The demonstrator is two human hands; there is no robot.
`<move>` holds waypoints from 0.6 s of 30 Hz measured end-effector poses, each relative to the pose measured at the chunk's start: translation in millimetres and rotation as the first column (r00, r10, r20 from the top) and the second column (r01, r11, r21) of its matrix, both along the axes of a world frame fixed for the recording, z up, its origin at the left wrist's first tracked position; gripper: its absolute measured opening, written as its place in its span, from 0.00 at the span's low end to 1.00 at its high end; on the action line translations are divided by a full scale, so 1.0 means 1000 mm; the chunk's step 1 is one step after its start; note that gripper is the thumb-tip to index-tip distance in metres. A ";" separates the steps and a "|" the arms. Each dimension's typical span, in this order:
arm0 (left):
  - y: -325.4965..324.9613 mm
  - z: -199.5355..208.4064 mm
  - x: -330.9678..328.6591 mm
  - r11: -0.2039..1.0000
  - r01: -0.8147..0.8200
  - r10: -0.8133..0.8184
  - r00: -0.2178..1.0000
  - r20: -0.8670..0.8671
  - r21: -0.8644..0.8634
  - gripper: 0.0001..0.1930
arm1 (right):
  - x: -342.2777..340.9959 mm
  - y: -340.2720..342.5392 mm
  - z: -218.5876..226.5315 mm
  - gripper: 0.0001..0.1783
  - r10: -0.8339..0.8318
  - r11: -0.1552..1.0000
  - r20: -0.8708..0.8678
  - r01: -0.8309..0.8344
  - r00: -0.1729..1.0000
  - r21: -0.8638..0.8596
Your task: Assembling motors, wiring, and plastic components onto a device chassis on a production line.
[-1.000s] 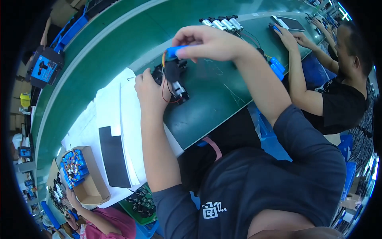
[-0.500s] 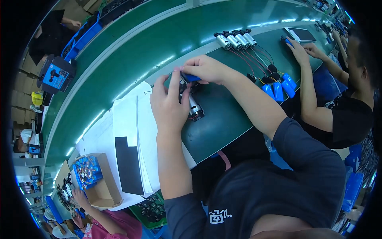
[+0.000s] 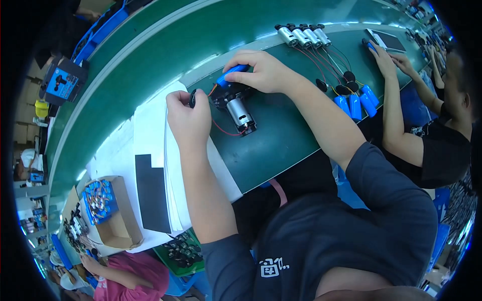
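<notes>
Closest to me, the left hand (image 3: 190, 115) is closed, thumb and fingers pinching a small, round black disc (image 3: 192, 99) that shows edge-on. The right hand (image 3: 261, 72) grips a blue, rounded battery pack (image 3: 232, 74), thumb along the near side; its curled fingertips are mostly hidden from where I stand.

Between and just below them, a silver metal cylindrical motor with black end fittings (image 3: 238, 111) lies over the green tabletop (image 3: 273, 138). Taking that motor as the dial's centre, the left hand is at nine o'clock and the right at one, with the pack at twelve, just beyond the fittings. I cannot tell whether the right fingers touch the motor too.

To my eye, this work wants a light hold on the pack, the disc kept by its edge, and slack in both the short orange wires (image 3: 213, 90) at the pack's end and the thin red wire (image 3: 224, 131) looping at eight o'clock, so nothing tugs at a joint or gets pinched.

Farther off, white paper sheets (image 3: 155, 133) spread toward nine o'clock, four silver motors (image 3: 304, 36) stand in a row between one and two, and loose blue packs (image 3: 354, 106) lie at three.
</notes>
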State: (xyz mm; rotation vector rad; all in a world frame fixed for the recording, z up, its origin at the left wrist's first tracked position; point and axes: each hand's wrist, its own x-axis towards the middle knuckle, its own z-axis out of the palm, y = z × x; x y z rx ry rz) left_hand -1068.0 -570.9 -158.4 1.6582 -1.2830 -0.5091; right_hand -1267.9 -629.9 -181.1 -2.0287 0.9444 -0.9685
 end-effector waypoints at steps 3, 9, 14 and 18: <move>-0.009 -0.018 0.017 0.977 -0.014 0.002 0.998 0.060 0.211 0.14 | 0.007 0.004 -0.008 0.13 -0.021 1.000 -0.059 0.020 0.998 -0.006; -0.008 -0.011 0.001 0.934 0.160 -0.029 0.925 -0.379 0.319 0.11 | 0.006 -0.003 -0.027 0.12 -0.054 0.992 -0.043 0.049 0.998 -0.112; -0.009 -0.010 -0.009 0.939 0.271 -0.129 0.846 -0.517 0.210 0.09 | 0.005 -0.002 -0.035 0.12 -0.055 0.993 -0.022 0.052 0.998 -0.104; -0.011 -0.009 -0.005 0.921 0.359 -0.190 0.755 -0.628 0.153 0.10 | -0.003 -0.004 -0.039 0.12 -0.078 0.992 -0.049 0.073 0.996 -0.100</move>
